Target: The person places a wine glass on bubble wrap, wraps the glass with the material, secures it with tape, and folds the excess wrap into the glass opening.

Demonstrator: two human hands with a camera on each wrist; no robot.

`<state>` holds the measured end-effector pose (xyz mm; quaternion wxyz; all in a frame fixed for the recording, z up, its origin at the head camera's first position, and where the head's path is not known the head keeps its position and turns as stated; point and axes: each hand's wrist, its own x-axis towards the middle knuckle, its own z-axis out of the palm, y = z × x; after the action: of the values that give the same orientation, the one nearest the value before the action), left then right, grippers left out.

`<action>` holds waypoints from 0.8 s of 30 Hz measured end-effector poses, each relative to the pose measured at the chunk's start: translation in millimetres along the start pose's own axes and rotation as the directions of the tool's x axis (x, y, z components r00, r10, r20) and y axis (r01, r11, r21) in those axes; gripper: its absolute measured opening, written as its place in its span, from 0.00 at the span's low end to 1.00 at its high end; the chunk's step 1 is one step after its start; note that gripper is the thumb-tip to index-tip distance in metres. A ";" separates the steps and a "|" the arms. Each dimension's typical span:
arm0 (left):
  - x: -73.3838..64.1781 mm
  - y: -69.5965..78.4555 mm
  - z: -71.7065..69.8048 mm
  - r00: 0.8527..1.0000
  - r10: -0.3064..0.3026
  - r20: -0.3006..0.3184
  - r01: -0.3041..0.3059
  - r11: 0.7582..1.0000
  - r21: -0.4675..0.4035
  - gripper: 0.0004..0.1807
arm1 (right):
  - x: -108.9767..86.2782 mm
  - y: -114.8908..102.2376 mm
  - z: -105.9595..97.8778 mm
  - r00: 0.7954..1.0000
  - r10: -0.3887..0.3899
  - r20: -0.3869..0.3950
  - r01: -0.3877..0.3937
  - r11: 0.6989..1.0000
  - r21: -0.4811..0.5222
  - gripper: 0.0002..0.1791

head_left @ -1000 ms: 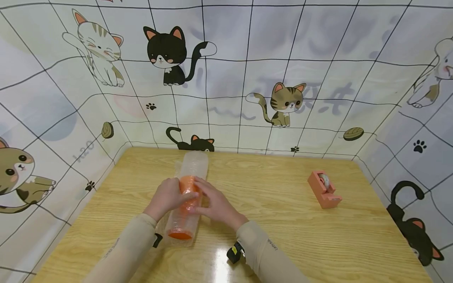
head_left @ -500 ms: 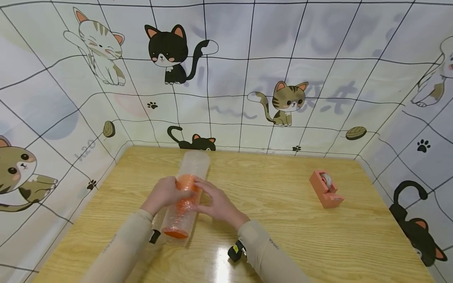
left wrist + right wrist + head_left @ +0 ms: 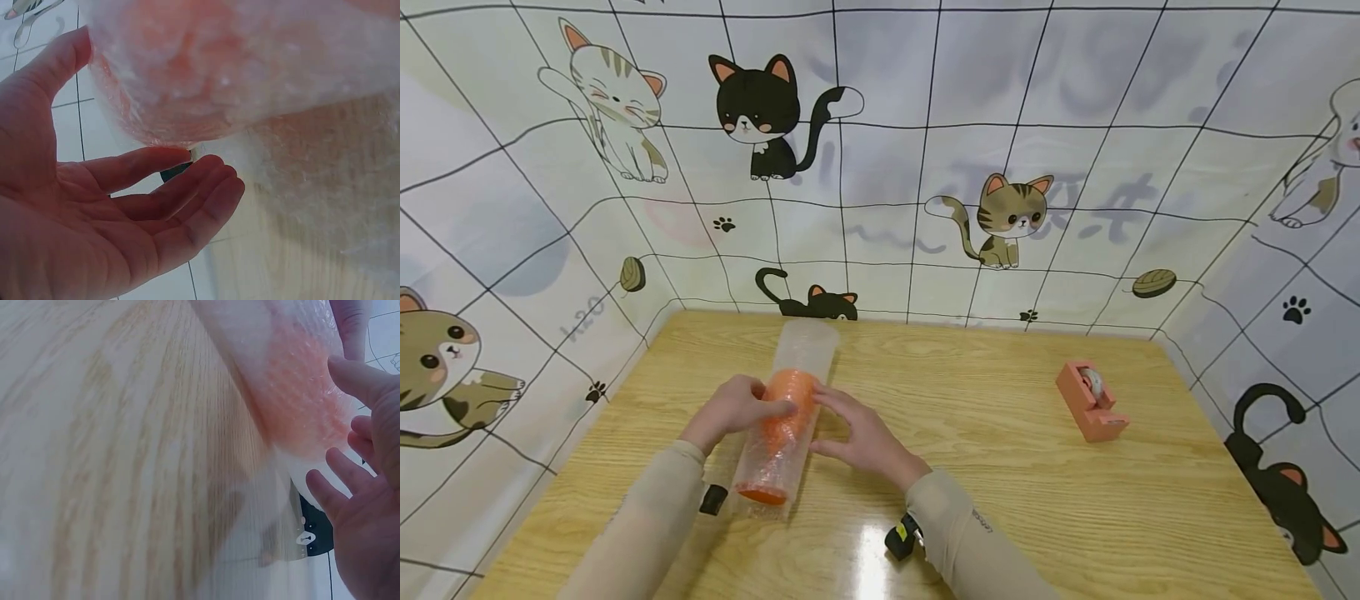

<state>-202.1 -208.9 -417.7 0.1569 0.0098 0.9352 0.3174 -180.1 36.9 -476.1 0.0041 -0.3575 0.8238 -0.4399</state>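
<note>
An orange object (image 3: 790, 392), narrow at its waist with a wide round end, lies inside a roll of clear bubble wrap (image 3: 808, 342) on the left half of the table. My left hand (image 3: 730, 412) holds the bundle's left side, thumb across its top. In the left wrist view the thumb and index finger touch the wrap, while the other fingers curl loosely below. At the bundle's right side is my right hand (image 3: 868, 437), with index finger and thumb at the wrap. The right wrist view shows its remaining fingers spread and relaxed, holding nothing.
A pink tape dispenser (image 3: 1090, 402) with a roll of tape stands on the right of the wooden table (image 3: 970, 467). A cat-printed, gridded cloth (image 3: 880, 167) encloses the back and sides. Black wrist cameras hang below both sleeves.
The wrapped bundle has shifted slightly left, its near end most of all. My left hand has moved left with it, and its thumb has drawn back across the top. The right hand stays nearly in place.
</note>
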 end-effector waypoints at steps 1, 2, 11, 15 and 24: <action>0.0 -1.0 -0.6 1.000 -0.002 0.005 0.002 1.000 -0.005 0.44 | -0.3 0.0 0.1 1.000 -0.001 0.002 0.001 1.000 0.004 0.38; 0.0 -2.0 -1.2 1.000 -0.006 0.011 0.006 1.000 -0.011 0.45 | -0.7 0.4 0.4 1.000 0.005 0.008 -0.006 1.000 0.007 0.38; 0.8 -11.9 -4.0 0.999 -0.028 0.040 0.031 0.997 -0.068 0.51 | -2.0 4.0 2.8 0.998 0.032 0.049 -0.033 0.999 0.018 0.37; 1.1 -13.7 -4.1 0.998 -0.036 0.048 0.040 0.994 -0.098 0.50 | -2.6 4.9 3.4 0.995 0.071 0.066 -0.072 0.997 0.022 0.38; 3.0 -12.9 -3.5 0.998 -0.037 0.051 0.042 0.993 -0.108 0.46 | -5.3 5.0 3.8 0.987 0.132 0.091 -0.139 0.988 0.074 0.36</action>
<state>-205.0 -220.9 -423.6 0.1863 -0.0097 0.9123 0.3645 -177.9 39.0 -483.7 0.0836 -0.3189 0.8270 -0.4554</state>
